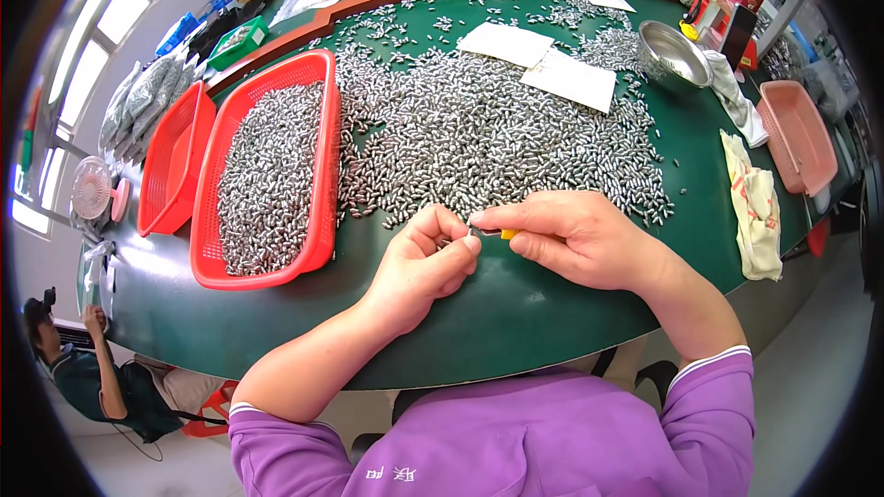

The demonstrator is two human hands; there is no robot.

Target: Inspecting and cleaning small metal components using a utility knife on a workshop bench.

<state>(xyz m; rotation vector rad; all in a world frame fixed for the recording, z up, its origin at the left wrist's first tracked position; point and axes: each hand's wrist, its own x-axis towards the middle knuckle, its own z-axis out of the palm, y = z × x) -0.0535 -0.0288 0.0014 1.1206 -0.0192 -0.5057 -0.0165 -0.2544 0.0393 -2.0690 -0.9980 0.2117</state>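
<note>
My left hand (419, 267) is closed, thumb and forefinger pinching a small silvery metal piece (472, 232) in front of the pile. My right hand (585, 241) is wrapped round a small yellow-handled tool (507, 234). Its short metal end points left and reaches the pinched piece; most of the handle is hidden in the palm, so its exact kind does not show. Just beyond both hands spreads a wide heap of small silvery metal pieces (479, 138). A red plastic basket (333, 156) filled with similar pieces stands to the left of my left hand.
Another red basket (158, 198) leans at the far left beside a small fan (92, 189). White papers (571, 80) lie on the heap. At right are a metal bowl (675, 53), a cream cloth (757, 212) and a pink basket (799, 138). A person (101, 377) sits at the left.
</note>
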